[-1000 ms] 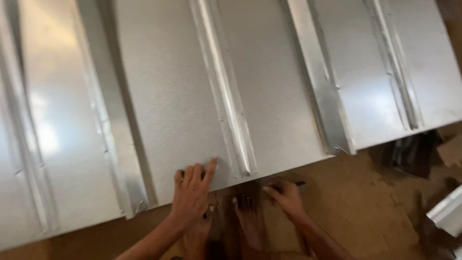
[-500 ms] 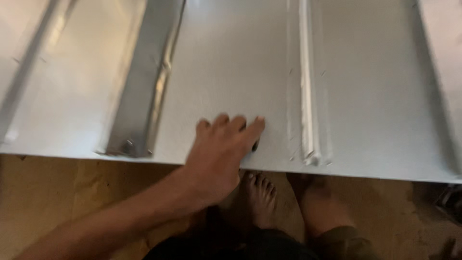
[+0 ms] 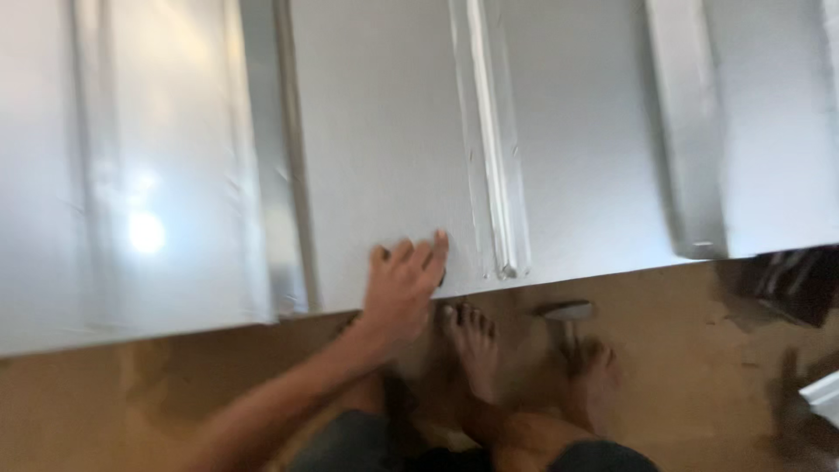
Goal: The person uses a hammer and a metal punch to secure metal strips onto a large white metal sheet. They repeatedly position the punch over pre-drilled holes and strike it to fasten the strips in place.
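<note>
So the main thing here is the big, shiny galvanised sheet-metal panel with raised ribs (image 3: 384, 149), lying flat on the floor and filling the whole upper part of the view. Its ribs run roughly 12 to 6 o'clock, tilted a touch, and its near edge cuts across from about 9 o'clock up toward 3 o'clock.

The left hand (image 3: 404, 284) rests right on that near edge, palm down, fingers spread and pointing to about 1 o'clock. It's flat and open on the metal, not wrapped around anything that I can make out; there's a small dark spot by the fingertips but it's too blurry to call. The closest raised seam rib (image 3: 496, 175) sits just beside the hand at its 2 o'clock, ending right at the sheet's edge. So the sheet stretches away from the hand toward 12, long axis straight ahead.

The right hand isn't visible at all, so the left is the only one near the panel.

Just below the edge at 5 o'clock from the hand, a hammer with a grey metal head (image 3: 566, 313) lies on the brown wooden floor (image 3: 699, 350), beside the person's bare feet (image 3: 476, 345). Some dark clutter (image 3: 800, 284) sits off at 3 o'clock, too blurred to identify.
</note>
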